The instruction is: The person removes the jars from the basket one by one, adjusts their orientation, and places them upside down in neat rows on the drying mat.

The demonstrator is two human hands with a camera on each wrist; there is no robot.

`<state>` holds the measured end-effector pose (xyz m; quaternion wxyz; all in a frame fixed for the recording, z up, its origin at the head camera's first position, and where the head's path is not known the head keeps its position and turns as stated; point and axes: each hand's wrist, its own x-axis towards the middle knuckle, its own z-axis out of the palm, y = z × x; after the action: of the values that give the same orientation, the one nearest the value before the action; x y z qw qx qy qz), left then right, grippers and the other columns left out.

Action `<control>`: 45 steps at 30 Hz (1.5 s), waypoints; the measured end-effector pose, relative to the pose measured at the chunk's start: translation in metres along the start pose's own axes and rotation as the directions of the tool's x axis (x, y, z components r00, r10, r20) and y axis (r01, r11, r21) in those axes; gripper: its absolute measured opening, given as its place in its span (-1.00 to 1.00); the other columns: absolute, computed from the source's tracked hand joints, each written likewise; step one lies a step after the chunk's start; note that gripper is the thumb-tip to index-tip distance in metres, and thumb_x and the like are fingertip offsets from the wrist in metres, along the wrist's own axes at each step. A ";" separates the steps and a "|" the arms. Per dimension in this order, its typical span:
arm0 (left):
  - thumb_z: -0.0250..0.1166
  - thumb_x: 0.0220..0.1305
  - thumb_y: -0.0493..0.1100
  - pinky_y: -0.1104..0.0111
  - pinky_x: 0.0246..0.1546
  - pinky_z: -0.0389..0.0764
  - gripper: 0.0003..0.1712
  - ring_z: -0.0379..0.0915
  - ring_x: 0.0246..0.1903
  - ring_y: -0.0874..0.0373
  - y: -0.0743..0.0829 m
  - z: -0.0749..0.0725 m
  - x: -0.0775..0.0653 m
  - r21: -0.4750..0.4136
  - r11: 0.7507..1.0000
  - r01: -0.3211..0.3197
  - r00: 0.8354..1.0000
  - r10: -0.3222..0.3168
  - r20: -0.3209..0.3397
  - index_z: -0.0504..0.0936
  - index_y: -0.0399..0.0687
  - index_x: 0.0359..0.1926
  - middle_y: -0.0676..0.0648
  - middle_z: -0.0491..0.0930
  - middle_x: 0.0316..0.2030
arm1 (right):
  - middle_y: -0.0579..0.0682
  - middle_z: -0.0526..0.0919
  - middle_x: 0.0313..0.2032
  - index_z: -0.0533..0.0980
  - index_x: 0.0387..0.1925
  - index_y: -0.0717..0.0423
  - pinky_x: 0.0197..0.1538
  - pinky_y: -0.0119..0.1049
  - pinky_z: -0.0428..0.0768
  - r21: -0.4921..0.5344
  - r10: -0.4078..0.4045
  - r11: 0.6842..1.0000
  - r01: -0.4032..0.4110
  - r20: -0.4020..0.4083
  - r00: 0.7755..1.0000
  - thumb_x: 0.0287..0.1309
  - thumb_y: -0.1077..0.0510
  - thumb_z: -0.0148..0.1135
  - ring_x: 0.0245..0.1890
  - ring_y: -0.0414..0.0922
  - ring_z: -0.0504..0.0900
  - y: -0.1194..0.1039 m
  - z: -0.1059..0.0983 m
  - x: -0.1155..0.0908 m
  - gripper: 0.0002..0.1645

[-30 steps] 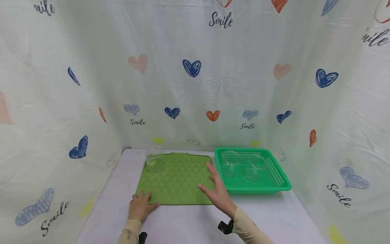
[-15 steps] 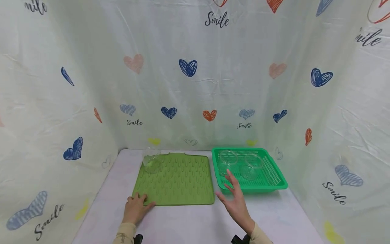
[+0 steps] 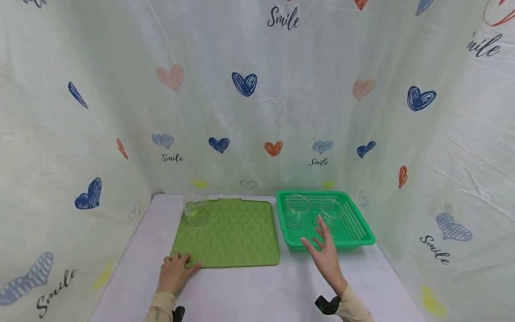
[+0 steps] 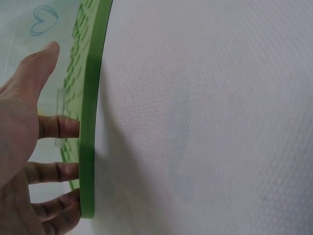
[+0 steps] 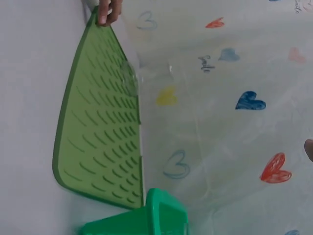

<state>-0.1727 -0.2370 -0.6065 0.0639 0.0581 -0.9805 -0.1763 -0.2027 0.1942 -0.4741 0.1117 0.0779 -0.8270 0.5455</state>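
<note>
My left hand (image 3: 174, 275) rests at the near left corner of a green ribbed drying mat (image 3: 235, 241). In the left wrist view its fingertips (image 4: 68, 171) touch the mat's top, with the thumb held apart. A clear glass (image 3: 196, 209) stands on the mat's back left corner. Spread and holding nothing, my right hand (image 3: 327, 259) is over the front edge of a green plastic basket (image 3: 295, 243). Inside the basket are two clear glasses, a left one (image 3: 297, 213) and a right one (image 3: 331, 209), the latter partly hidden behind my fingertips.
A white cloth (image 3: 249, 295) covers the table. The basket sits right of the mat with a narrow gap between them. Behind and on both sides hangs a pale curtain (image 3: 257, 120) printed with hearts.
My right hand has moved rightward from over the mat's right edge to the front of the basket. The left hand stays at the mat's corner. The head view has shifted slightly.
</note>
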 end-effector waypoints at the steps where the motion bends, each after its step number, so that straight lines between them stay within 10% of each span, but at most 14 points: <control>1: 0.29 0.10 0.35 -0.15 -0.31 0.51 -0.31 0.38 -0.25 -0.37 0.000 -0.001 0.001 -0.002 1.000 0.001 1.000 -0.001 0.000 0.60 -0.18 -0.10 -0.33 0.45 -0.21 | 0.10 0.00 0.49 -0.09 0.51 -0.18 0.30 0.13 0.39 0.020 0.022 1.000 -0.022 0.005 1.000 0.17 0.03 0.34 0.42 0.18 0.15 0.008 -0.002 0.006 0.05; 20: 0.26 0.14 0.34 -0.19 -0.26 0.49 -0.32 0.37 -0.20 -0.40 -0.009 -0.002 0.003 -0.024 0.999 0.031 0.999 -0.031 0.028 0.60 -0.19 -0.08 -0.37 0.44 -0.15 | 0.37 -0.10 0.46 -0.34 0.52 -0.12 0.28 0.31 0.30 -0.121 0.338 0.940 -0.319 0.202 0.919 0.08 -0.23 0.35 0.39 0.37 0.08 0.063 -0.002 0.105 0.30; 30: 0.25 0.18 0.31 -0.16 -0.27 0.50 -0.36 0.38 -0.22 -0.37 -0.004 -0.004 0.001 -0.042 0.999 0.021 1.000 -0.021 0.016 0.60 -0.19 -0.11 -0.35 0.45 -0.19 | 0.41 -0.19 0.46 -0.42 0.50 0.10 0.24 0.18 0.40 -0.016 0.436 0.894 -0.448 0.262 0.861 0.18 -0.01 0.32 0.28 0.40 0.23 0.073 0.014 0.125 0.27; 45: 0.22 0.17 0.35 -0.14 -0.30 0.51 -0.33 0.38 -0.22 -0.38 -0.003 0.003 0.002 -0.018 1.000 0.012 1.000 -0.012 0.009 0.60 -0.17 -0.11 -0.35 0.47 -0.17 | 0.46 -0.22 0.44 -0.53 0.47 0.14 0.35 0.30 0.20 0.028 0.552 0.807 -0.590 0.322 0.769 0.24 0.10 0.24 0.37 0.49 -0.08 0.099 0.020 0.143 0.24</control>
<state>-0.1750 -0.2388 -0.6097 0.0589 0.0628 -0.9788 -0.1860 -0.3672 0.2141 -0.5310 -0.1910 -0.0892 -0.7818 0.5868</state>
